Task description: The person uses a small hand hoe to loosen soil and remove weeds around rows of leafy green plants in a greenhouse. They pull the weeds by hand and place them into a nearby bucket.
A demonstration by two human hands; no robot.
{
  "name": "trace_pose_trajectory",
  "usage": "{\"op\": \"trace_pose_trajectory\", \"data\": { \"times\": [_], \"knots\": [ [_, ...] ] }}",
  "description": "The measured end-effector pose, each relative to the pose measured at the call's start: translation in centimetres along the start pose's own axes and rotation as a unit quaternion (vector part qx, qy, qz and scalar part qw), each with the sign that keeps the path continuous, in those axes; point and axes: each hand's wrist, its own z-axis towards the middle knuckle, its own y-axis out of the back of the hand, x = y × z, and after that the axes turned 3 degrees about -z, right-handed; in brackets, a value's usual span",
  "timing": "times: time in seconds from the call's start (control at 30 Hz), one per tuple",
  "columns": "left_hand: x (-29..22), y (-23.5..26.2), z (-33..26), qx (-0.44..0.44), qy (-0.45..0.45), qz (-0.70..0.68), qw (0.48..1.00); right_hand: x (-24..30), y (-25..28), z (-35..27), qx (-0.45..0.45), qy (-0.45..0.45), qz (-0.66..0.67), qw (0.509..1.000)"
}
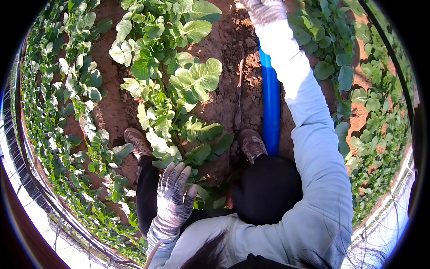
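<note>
My left hand (175, 195), in a grey-and-white knit glove, is held low beside my left knee. Its fingers are stretched out and it holds nothing. Just beyond the fingertips are the lower leaves of a row of green leafy plants (192, 80). My right arm, in a pale sleeve, reaches far forward over the soil. At the top edge my right hand (264, 11), gloved the same way, is partly cut off. Its fingertips are out of view, so what it touches or holds cannot be made out. A blue hose (271, 103) lies under that arm.
My brown shoes, the left (138, 141) and the right (251, 144), stand astride the plant row on reddish soil (224, 58). A thin pale line (240, 85) runs along the furrow. More leafy rows (83, 80) grow to the left and others (371, 103) to the right.
</note>
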Motion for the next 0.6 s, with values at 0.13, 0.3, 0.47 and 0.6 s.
{"op": "trace_pose_trajectory", "data": {
  "times": [0.13,0.3,0.47,0.6],
  "knots": [
    [0.2,0.3,-1.0,0.010,0.022,0.009,1.000,-4.4,0.6,-19.7,0.219,-0.334,-0.283,0.872],
    [-0.1,0.4,-2.2,0.028,0.015,-0.001,0.999,-3.9,0.4,-28.4,0.379,-0.477,-0.440,0.660],
    [-0.8,1.0,-2.9,0.018,-0.006,-0.012,1.000,-9.0,2.1,-33.7,0.251,-0.441,-0.485,0.713],
    [-0.8,0.7,-4.0,-0.021,-0.003,-0.027,0.999,-6.3,1.1,-29.7,-0.042,-0.575,-0.007,0.817]
  ]
}}
